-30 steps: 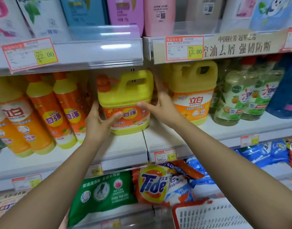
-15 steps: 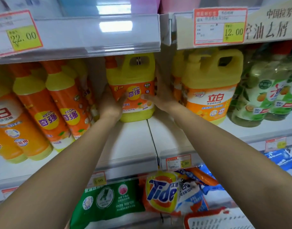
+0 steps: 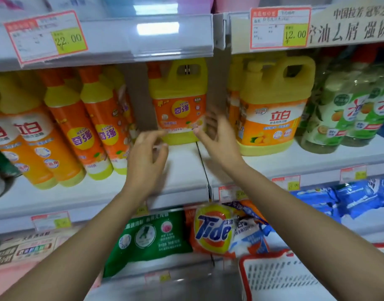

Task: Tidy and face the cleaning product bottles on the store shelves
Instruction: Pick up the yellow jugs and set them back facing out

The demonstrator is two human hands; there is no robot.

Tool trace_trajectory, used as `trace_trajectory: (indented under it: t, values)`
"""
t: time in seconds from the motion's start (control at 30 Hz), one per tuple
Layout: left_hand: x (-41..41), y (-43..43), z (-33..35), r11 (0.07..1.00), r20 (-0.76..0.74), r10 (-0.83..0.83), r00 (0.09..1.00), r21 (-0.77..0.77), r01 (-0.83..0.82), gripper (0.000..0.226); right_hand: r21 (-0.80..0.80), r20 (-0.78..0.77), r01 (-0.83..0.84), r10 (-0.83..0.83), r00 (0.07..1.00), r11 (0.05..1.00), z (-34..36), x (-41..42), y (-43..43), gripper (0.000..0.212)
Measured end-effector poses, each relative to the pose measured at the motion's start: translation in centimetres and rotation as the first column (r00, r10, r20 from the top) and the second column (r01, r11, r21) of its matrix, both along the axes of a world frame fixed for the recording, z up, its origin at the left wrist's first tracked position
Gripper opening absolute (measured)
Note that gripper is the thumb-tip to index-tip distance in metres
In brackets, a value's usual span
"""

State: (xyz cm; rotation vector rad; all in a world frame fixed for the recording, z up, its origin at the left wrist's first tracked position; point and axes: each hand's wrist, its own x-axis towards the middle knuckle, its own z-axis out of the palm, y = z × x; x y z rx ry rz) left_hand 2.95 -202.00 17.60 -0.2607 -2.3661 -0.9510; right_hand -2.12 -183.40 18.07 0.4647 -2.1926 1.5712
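Observation:
A yellow jug with an orange label (image 3: 178, 101) stands upright far back on the middle shelf (image 3: 182, 170), label facing out. My left hand (image 3: 146, 157) hovers in front of its lower left, fingers loosely spread and blurred, holding nothing. My right hand (image 3: 217, 137) is just off the jug's lower right corner, fingers relaxed and apart from it. A larger yellow handled jug (image 3: 273, 105) stands to the right. Tall orange and yellow bottles (image 3: 95, 127) lean in a row on the left.
Green bottles (image 3: 347, 114) fill the shelf's right end. Price tags (image 3: 45, 38) hang on the shelf edge above. Below lie a green pouch (image 3: 147, 235), a Tide bag (image 3: 212, 229) and blue packs (image 3: 349, 198). A red and white basket (image 3: 295, 276) sits at the bottom right.
Both hands gripped the orange-labelled jug and pushed it back on the shelf. Now they have let go and drawn back toward me.

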Motion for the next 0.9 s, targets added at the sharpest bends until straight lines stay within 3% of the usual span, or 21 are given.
trace_trajectory:
  t: [0.1,0.2,0.3,0.4,0.47,0.53,0.57,0.63,0.7,0.8,0.9]
  values:
    - [7.4,-0.4,-2.2,0.995,-0.138,-0.095,0.986,-0.055,0.089,0.019,0.025,-0.078,-0.153,0.154,0.985,0.988,-1.6,7.2,-0.1,0.033]
    - [13.0,-1.5,-6.9,0.976,-0.069,-0.206,0.976,-0.085,0.200,0.019,0.178,-0.029,-0.310,0.320,0.947,0.934,-6.3,13.2,-0.3,0.009]
    - [17.4,-3.5,-13.2,0.962,0.298,-0.248,0.922,-0.036,0.271,0.016,0.382,0.327,-0.509,0.402,0.855,0.771,-13.2,16.5,-0.1,0.020]
    - [20.7,-5.8,-19.4,0.959,0.725,-0.192,0.661,-0.004,0.282,0.065,0.479,0.698,-0.710,0.266,0.664,0.516,-19.2,19.1,0.3,0.046]
    - [22.3,-6.9,-22.2,0.958,0.830,-0.186,0.526,0.035,0.284,0.079,0.459,0.793,-0.780,0.200,0.576,0.426,-21.4,20.6,-0.2,0.073]
    - [23.2,-7.3,-23.3,0.954,0.851,-0.218,0.478,0.083,0.287,0.068,0.450,0.804,-0.782,0.186,0.565,0.432,-22.8,21.3,-0.7,0.099]
    - [23.5,-7.4,-23.6,0.953,0.855,-0.232,0.464,0.105,0.282,0.058,0.452,0.800,-0.764,0.169,0.576,0.461,-23.5,21.4,-0.8,0.101]
    - [23.8,-7.4,-23.6,0.956,0.866,-0.239,0.439,0.132,0.261,0.043,0.500,0.763,-0.712,0.138,0.632,0.493,-23.8,21.5,-1.0,0.082]
    - [23.7,-7.5,-23.4,0.963,0.867,-0.240,0.436,0.156,0.219,0.054,0.520,0.733,-0.655,0.107,0.672,0.549,-23.8,21.8,-1.2,0.063]
    - [23.9,-7.5,-23.3,0.970,0.856,-0.234,0.462,0.238,0.051,0.079,0.503,0.706,-0.606,0.111,0.699,0.617,-22.8,22.1,-1.5,0.076]
    - [24.2,-7.0,-23.2,0.950,0.819,-0.254,0.514,0.312,-0.028,0.093,0.549,0.612,-0.554,0.150,0.776,0.626,-19.9,21.3,-1.4,0.044]
